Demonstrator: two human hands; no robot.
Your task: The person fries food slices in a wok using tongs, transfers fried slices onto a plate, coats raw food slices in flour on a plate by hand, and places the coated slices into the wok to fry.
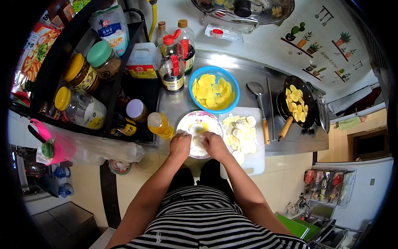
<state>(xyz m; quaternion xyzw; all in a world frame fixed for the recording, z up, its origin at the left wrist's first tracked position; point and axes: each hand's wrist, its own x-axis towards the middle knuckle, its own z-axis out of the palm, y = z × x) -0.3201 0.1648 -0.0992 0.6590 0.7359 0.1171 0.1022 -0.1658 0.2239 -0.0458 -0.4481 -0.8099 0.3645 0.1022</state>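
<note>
Flour bowl [183, 120]: white powder [213, 123] is held in the pink-patterned dish at the steel counter's [169, 103] near edge, with a dusted yellow slice [202, 127] laid inside.
Left hand [180, 145]: held at the bowl's near left side, fingers curled inward; whether anything is pinched cannot be told.
Right hand [214, 146]: held over the bowl's near right side, fingers bent; their grip cannot be made out.
White chopping board [254, 165]: pale, powdered slices [242, 135] are heaped just right of the bowl.
Blue colander [236, 98]: yellow slices [211, 93] are piled just beyond the bowl.
Black wok [311, 103]: more slices [295, 101] are spread at right, past a spatula [261, 99].
</note>
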